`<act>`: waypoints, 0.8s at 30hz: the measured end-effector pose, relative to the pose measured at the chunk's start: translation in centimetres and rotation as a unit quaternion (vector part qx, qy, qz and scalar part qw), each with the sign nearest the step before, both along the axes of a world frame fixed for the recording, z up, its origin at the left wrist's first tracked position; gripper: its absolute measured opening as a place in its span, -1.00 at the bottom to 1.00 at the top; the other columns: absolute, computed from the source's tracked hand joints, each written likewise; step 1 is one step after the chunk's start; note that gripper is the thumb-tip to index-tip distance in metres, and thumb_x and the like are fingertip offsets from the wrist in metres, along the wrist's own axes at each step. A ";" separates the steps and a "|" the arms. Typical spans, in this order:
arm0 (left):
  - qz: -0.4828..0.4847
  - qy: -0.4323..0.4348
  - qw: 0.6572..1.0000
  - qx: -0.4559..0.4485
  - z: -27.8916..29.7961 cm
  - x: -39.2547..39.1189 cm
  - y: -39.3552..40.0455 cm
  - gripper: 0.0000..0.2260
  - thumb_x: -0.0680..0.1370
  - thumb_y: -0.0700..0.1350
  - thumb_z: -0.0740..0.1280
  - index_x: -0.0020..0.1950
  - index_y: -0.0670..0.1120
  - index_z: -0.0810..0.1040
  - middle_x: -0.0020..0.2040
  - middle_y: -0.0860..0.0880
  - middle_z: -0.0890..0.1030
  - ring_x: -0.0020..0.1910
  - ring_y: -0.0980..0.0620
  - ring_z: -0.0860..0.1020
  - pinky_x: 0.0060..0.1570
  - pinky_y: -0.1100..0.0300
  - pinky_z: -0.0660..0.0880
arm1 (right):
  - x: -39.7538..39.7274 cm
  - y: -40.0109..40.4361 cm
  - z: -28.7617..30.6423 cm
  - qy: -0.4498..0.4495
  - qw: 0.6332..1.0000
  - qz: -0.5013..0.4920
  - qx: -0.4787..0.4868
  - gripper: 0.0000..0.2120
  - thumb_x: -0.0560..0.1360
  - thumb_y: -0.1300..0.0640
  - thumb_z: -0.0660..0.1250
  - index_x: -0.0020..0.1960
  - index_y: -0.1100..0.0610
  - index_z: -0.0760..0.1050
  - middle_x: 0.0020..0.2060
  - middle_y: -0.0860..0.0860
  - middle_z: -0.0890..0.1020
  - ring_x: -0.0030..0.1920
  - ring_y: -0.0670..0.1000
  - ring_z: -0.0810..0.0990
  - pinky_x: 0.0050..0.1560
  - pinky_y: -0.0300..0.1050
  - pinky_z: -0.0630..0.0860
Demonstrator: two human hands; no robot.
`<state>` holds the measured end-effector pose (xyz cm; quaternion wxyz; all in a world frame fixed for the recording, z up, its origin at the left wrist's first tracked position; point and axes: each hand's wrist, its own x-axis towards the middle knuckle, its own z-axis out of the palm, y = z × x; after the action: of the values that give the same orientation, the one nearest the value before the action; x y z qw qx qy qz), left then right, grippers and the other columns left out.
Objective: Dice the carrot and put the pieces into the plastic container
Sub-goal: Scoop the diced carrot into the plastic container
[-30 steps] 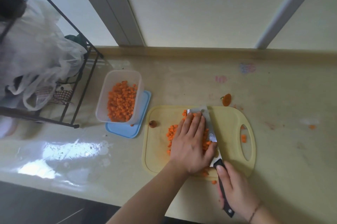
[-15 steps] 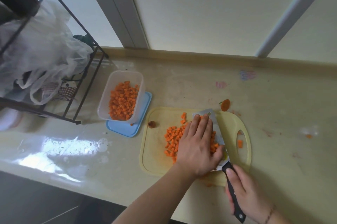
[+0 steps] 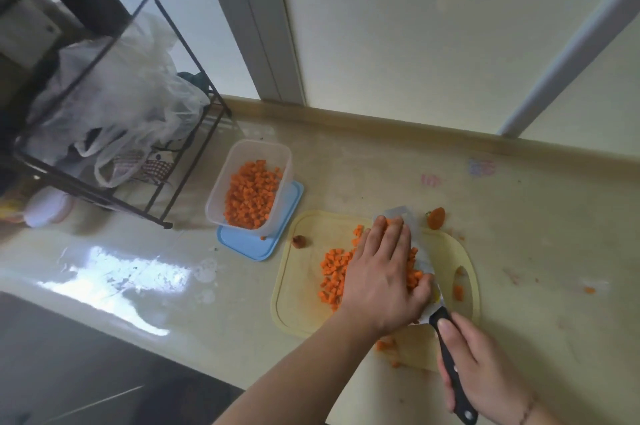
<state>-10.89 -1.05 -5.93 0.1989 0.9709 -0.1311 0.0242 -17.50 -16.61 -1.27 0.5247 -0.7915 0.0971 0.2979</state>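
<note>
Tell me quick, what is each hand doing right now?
Left hand: open, fingers flat on the carrot pieces by the blade.
Right hand: holding the knife by its handle.

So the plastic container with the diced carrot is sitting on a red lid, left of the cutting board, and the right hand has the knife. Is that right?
Not quite. In the head view the lid under the plastic container is light blue, not red. The rest holds: the container sits left of the cutting board, and the right hand holds the knife.
</note>
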 end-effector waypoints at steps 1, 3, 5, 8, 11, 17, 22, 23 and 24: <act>0.008 -0.001 1.000 0.001 0.5 0.2 0.4 -0.32 0.56 0.24 0.20 0.57 -0.15 0.35 0.60 -0.09 0.30 0.63 -0.10 0.12 0.57 -0.04 0.00 | 0.4 0.4 0.5 -0.006 1.000 0.007 0.003 -0.70 0.62 0.03 0.05 -0.12 0.24 0.36 -0.55 0.21 0.51 -0.62 0.24 0.51 -0.56 -0.18 0.35; 0.028 -0.002 1.000 0.009 1.4 0.6 1.8 -0.31 0.58 0.25 0.18 0.58 -0.15 0.32 0.61 -0.09 0.27 0.63 -0.09 0.10 0.57 -0.04 -0.05 | 1.4 1.4 1.3 -0.014 0.999 0.032 0.010 -0.68 0.61 0.00 0.05 -0.12 0.24 0.36 -0.55 0.19 0.52 -0.62 0.22 0.51 -0.55 -0.17 0.36; 0.052 -0.006 0.999 0.012 2.4 1.1 3.6 -0.31 0.58 0.26 0.15 0.58 -0.16 0.32 0.60 -0.09 0.28 0.63 -0.09 0.10 0.56 -0.04 -0.06 | 2.6 2.8 1.9 -0.018 0.998 0.057 0.021 -0.67 0.62 0.01 0.04 -0.13 0.25 0.34 -0.53 0.17 0.53 -0.61 0.22 0.51 -0.55 -0.12 0.38; 0.091 -0.014 0.996 0.003 3.7 1.9 6.9 -0.32 0.58 0.24 0.16 0.56 -0.18 0.35 0.58 -0.11 0.33 0.61 -0.13 0.15 0.58 -0.08 0.05 | 4.6 5.6 2.8 -0.026 0.994 0.100 0.036 -0.64 0.63 0.00 0.03 -0.12 0.28 0.33 -0.51 0.19 0.53 -0.60 0.22 0.52 -0.53 -0.07 0.40; 0.128 0.006 0.992 0.007 5.6 3.1 10.6 -0.29 0.58 0.25 0.13 0.60 -0.16 0.28 0.62 -0.10 0.25 0.63 -0.12 0.08 0.59 -0.01 -0.01 | 6.9 9.0 3.6 -0.026 0.990 0.132 0.053 -0.64 0.64 -0.01 0.03 -0.11 0.26 0.32 -0.47 0.23 0.53 -0.58 0.21 0.52 -0.52 -0.08 0.41; 0.179 0.070 0.981 -0.008 7.2 6.5 16.8 -0.25 0.51 0.28 0.07 0.60 -0.11 0.28 0.61 -0.05 0.26 0.62 -0.09 0.08 0.61 0.04 -0.04 | 11.4 15.0 4.4 -0.005 0.985 0.157 0.068 -0.66 0.66 0.01 0.03 -0.13 0.26 0.30 -0.50 0.13 0.53 -0.58 0.15 0.53 -0.53 -0.15 0.41; 0.166 0.111 0.978 -0.055 7.0 8.1 19.2 -0.25 0.46 0.32 -0.02 0.44 -0.12 0.48 0.53 -0.03 0.40 0.55 -0.01 0.22 0.56 0.17 -0.01 | 13.3 17.7 4.6 0.026 0.986 0.159 0.051 -0.67 0.67 0.02 0.02 -0.15 0.23 0.26 -0.52 0.15 0.49 -0.61 0.13 0.51 -0.56 -0.20 0.37; 0.164 0.112 0.978 -0.061 6.9 8.4 19.5 -0.28 0.49 0.31 0.01 0.45 -0.11 0.48 0.53 -0.02 0.40 0.55 0.00 0.23 0.54 0.18 0.02 | 13.4 18.0 4.7 0.030 0.986 0.156 0.045 -0.68 0.67 0.02 0.02 -0.14 0.23 0.26 -0.52 0.14 0.49 -0.61 0.13 0.51 -0.55 -0.21 0.38; 0.162 0.112 0.979 -0.060 6.5 8.6 19.9 -0.36 0.54 0.29 0.08 0.46 -0.09 0.48 0.53 -0.01 0.40 0.55 0.01 0.25 0.52 0.19 0.06 | 13.5 18.1 4.7 0.035 0.987 0.154 0.038 -0.68 0.67 0.02 0.02 -0.14 0.23 0.27 -0.52 0.14 0.49 -0.61 0.13 0.51 -0.55 -0.21 0.38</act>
<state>-2.24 18.86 0.60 0.2641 0.9620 0.0528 -0.0450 -3.99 1.51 3.47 0.4983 -0.7657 -0.0189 0.4063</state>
